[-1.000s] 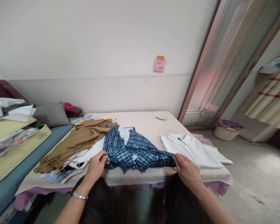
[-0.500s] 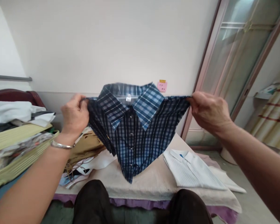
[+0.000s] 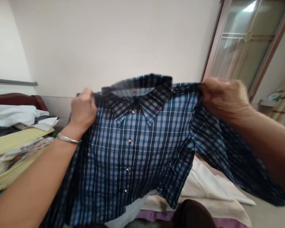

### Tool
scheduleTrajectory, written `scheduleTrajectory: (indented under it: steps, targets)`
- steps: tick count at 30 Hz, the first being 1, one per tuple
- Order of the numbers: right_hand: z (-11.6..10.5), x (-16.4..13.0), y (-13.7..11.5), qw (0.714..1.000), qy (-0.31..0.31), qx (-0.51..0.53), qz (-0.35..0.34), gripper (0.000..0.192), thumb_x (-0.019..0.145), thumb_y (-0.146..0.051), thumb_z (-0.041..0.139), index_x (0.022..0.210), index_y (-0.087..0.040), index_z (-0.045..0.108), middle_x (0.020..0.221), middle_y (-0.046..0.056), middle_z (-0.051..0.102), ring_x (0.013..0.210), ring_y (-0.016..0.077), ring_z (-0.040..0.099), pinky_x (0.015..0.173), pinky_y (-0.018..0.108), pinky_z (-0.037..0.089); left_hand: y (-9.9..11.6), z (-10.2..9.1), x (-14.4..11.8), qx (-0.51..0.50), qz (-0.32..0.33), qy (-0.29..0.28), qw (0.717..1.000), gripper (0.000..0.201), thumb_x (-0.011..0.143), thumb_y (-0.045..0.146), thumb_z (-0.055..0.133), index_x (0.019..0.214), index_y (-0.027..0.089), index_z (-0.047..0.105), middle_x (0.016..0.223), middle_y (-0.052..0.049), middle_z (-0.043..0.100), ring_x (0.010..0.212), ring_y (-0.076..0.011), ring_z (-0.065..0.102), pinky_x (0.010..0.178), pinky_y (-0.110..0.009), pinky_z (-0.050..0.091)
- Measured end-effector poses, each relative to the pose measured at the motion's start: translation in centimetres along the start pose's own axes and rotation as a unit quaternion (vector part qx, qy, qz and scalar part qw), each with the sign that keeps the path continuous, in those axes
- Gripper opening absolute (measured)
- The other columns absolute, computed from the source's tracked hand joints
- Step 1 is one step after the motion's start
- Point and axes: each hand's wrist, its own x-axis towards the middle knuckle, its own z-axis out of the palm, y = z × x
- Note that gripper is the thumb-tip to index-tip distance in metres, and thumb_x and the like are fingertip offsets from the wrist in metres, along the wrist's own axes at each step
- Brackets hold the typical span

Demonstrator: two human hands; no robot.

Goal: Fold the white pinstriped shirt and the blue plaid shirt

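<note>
A blue and black plaid shirt (image 3: 137, 136) hangs spread in the air in front of me, buttoned side toward me, collar at the top. My left hand (image 3: 84, 107) is closed on one shoulder; a silver bangle circles that wrist. My right hand (image 3: 224, 95), a little blurred, grips the other shoulder. One sleeve billows out under my right forearm, while the other hangs below my left hand. The shirt hides much of the low surface behind it.
A folded white shirt (image 3: 204, 180) lies on the cloth-covered surface (image 3: 218, 210) at right. White garments (image 3: 16, 114) and a yellow-sided container (image 3: 21, 139) stand at left. Behind are a pale wall (image 3: 114, 41) and a glass-paned door (image 3: 237, 53).
The shirt has swung up and toward me, its body and sleeves now fanned out wide. Both hands have risen slightly and kept hold of the shoulders.
</note>
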Motion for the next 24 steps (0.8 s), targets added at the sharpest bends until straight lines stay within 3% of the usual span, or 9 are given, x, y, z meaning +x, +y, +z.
scheduleTrajectory:
  steps: [3, 6, 8, 10, 12, 15, 18, 21, 24]
  targets:
    - [4.8, -1.7, -0.8, 0.99, -0.139, 0.019, -0.016, 0.036, 0.107, -0.029, 0.037, 0.1, -0.013, 0.068, 0.097, 0.015, 0.07, 0.073, 0.0207, 0.056, 0.061, 0.034, 0.024, 0.7, 6.4, -2.0, 0.017, 0.007, -0.086, 0.996, 0.028, 0.098, 0.018, 0.039, 0.109, 0.018, 0.064, 0.09, -0.01, 0.071, 0.085, -0.0252, 0.067, 0.075, -0.036, 0.045]
    - [10.8, -2.2, -1.5, 0.974, -0.22, 0.037, -0.035, 0.027, 0.1, -0.017, 0.043, 0.099, -0.012, 0.07, 0.092, 0.015, 0.071, 0.072, 0.0201, 0.059, 0.06, 0.032, 0.026, 1.4, 12.9, -2.6, -0.016, 0.038, -0.146, 0.988, 0.026, 0.097, 0.013, 0.041, 0.103, 0.017, 0.066, 0.087, -0.011, 0.072, 0.084, -0.0246, 0.068, 0.075, -0.033, 0.044]
    - [14.5, -1.0, -1.4, 0.97, -0.24, 0.039, -0.027, 0.024, 0.097, -0.013, 0.047, 0.097, -0.011, 0.071, 0.087, 0.014, 0.071, 0.07, 0.0199, 0.06, 0.061, 0.03, 0.027, 2.2, 16.2, -1.1, -0.04, 0.059, -0.152, 0.986, 0.024, 0.096, 0.011, 0.043, 0.1, 0.017, 0.066, 0.089, -0.011, 0.073, 0.084, -0.0232, 0.068, 0.077, -0.031, 0.044]
    - [17.0, 1.5, -0.8, 0.971, -0.234, 0.036, -0.006, 0.023, 0.096, -0.011, 0.048, 0.099, -0.009, 0.071, 0.087, 0.015, 0.071, 0.071, 0.0205, 0.06, 0.062, 0.03, 0.028, 3.1, 18.1, 2.0, -0.051, 0.071, -0.136, 0.987, 0.024, 0.097, 0.01, 0.043, 0.1, 0.016, 0.066, 0.092, -0.011, 0.073, 0.087, -0.0216, 0.068, 0.082, -0.031, 0.044]
    - [18.0, 4.7, 0.2, 0.978, -0.208, 0.031, 0.018, 0.025, 0.098, -0.011, 0.047, 0.103, -0.005, 0.07, 0.093, 0.019, 0.071, 0.076, 0.0212, 0.06, 0.065, 0.03, 0.029, 4.2, 18.7, 6.0, -0.056, 0.076, -0.106, 0.99, 0.024, 0.099, 0.011, 0.042, 0.103, 0.013, 0.066, 0.099, -0.012, 0.073, 0.094, -0.0206, 0.067, 0.089, -0.033, 0.044]
    - [17.2, 8.8, 1.8, 0.991, -0.122, 0.029, 0.055, 0.034, 0.104, -0.013, 0.038, 0.107, 0.003, 0.067, 0.103, 0.023, 0.069, 0.088, 0.0201, 0.058, 0.073, 0.032, 0.03, 5.3, 17.9, 11.5, -0.06, 0.08, -0.05, 0.994, 0.028, 0.102, 0.014, 0.038, 0.111, 0.007, 0.064, 0.113, -0.015, 0.068, 0.112, -0.0222, 0.063, 0.103, -0.041, 0.04]
    - [15.7, 9.6, 2.6, 0.996, -0.03, 0.042, 0.077, 0.039, 0.109, -0.018, 0.031, 0.112, 0.001, 0.066, 0.111, 0.023, 0.067, 0.094, 0.0184, 0.055, 0.079, 0.033, 0.033, 5.4, 16.6, 13.2, -0.072, 0.104, 0.016, 0.992, 0.029, 0.102, 0.014, 0.037, 0.112, 0.009, 0.064, 0.118, -0.015, 0.065, 0.122, -0.0256, 0.057, 0.11, -0.05, 0.037]
    - [15.3, 5.5, 2.5, 0.994, 0.038, 0.092, 0.054, 0.031, 0.107, -0.019, 0.039, 0.116, -0.01, 0.067, 0.114, 0.019, 0.069, 0.099, 0.0205, 0.057, 0.085, 0.034, 0.04, 4.6, 16.1, 9.2, -0.112, 0.135, 0.065, 0.982, 0.029, 0.102, 0.017, 0.037, 0.109, 0.013, 0.065, 0.118, -0.015, 0.066, 0.13, -0.0296, 0.055, 0.109, -0.054, 0.04]
    - [17.4, -2.8, 1.8, 0.981, 0.058, 0.187, -0.009, 0.031, 0.106, -0.021, 0.04, 0.12, -0.013, 0.067, 0.127, 0.019, 0.067, 0.117, 0.026, 0.059, 0.098, 0.039, 0.046, 3.1, 17.2, 0.6, -0.144, 0.133, 0.029, 0.98, 0.03, 0.103, 0.02, 0.035, 0.111, 0.016, 0.063, 0.142, -0.018, 0.058, 0.143, -0.03, 0.045, 0.117, -0.055, 0.035]
